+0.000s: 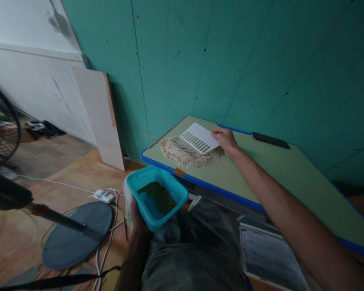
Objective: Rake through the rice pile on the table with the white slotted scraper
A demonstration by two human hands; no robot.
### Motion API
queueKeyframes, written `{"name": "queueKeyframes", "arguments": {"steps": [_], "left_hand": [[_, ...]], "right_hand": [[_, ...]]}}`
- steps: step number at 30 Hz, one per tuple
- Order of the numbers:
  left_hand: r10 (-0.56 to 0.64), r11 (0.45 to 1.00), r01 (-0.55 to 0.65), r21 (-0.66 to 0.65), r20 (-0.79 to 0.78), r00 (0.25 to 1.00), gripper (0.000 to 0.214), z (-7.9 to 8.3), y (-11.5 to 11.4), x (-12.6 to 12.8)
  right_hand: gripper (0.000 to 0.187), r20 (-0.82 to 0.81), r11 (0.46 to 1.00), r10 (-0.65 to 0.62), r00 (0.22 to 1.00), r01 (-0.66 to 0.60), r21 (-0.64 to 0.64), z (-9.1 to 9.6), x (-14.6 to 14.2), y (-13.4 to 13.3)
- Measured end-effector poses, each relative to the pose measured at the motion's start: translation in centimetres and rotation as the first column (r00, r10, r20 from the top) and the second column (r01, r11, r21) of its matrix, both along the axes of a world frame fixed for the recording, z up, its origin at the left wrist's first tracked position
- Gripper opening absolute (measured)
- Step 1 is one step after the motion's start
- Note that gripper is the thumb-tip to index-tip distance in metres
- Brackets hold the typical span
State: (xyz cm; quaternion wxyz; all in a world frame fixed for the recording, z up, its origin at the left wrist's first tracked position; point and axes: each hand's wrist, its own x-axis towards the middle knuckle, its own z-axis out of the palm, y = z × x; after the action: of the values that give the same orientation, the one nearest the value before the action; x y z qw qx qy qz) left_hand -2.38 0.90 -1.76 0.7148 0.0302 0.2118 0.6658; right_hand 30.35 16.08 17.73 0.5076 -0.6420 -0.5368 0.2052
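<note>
Lower left of centre, the left hand (138, 218) cups the side of a turquoise plastic basin (171, 182), fingers mostly hidden; small, round green beans (161, 198) lie inside. Near the frame's centre, a loose, grainy heap of pale grains and yellow kernels (178, 154) spreads across the blue-edged desk (269, 161). Beside it the right hand (226, 140), arm stretched from the lower right, pinches a flat, white slotted sheet (204, 135).
</note>
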Motion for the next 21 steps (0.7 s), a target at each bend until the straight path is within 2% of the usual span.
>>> {"name": "queueKeyframes", "arguments": {"steps": [4, 9, 14, 21], "left_hand": [[0.028, 0.999, -0.028, -0.017, -0.01, 1.0, 0.037, -0.01, -0.12, 0.07], [0.019, 0.998, -0.02, -0.059, -0.032, 0.999, 0.045, -0.03, -0.21, 0.07], [-0.037, 0.999, 0.037, -0.012, -0.005, 0.999, 0.044, 0.21, -0.25, -0.02], [0.006, 1.0, -0.006, -0.018, -0.008, 1.0, 0.037, 0.13, -0.32, 0.18]], "right_hand": [[0.023, -0.001, 1.0, 0.005, 1.0, -0.005, -0.011, 0.13, -0.11, -0.17], [0.022, -0.004, 1.0, 0.01, 1.0, -0.01, -0.019, 0.18, -0.33, -0.26], [0.023, -0.013, 1.0, 0.012, 1.0, -0.013, -0.02, 0.14, -0.21, -0.21], [0.021, -0.028, 1.0, 0.018, 0.999, -0.018, -0.012, 0.24, -0.17, -0.22]]}}
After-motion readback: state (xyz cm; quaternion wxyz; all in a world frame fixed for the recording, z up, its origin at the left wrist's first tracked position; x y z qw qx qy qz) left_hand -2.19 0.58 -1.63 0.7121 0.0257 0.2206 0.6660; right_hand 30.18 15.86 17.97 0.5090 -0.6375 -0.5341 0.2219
